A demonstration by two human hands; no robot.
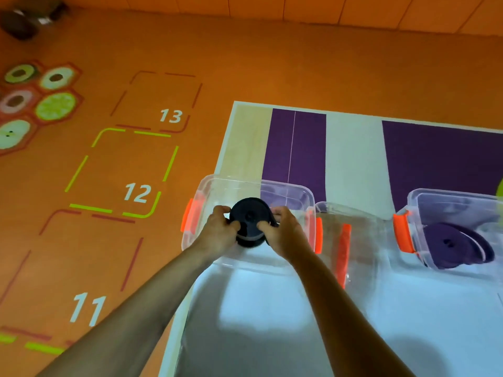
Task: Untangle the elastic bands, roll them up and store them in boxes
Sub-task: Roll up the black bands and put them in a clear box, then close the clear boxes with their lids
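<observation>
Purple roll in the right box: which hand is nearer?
Right. The right hand sits left of the purple roll; the left hand is farther left, beyond the black roll.

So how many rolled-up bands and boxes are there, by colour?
black roll: 1, gripped by the left hand and the right hand over the left box
purple roll: 1, inside the right box
clear boxes: 2, left box and right box
clear piece between them, maybe a lid: 1
Total: 5
</observation>
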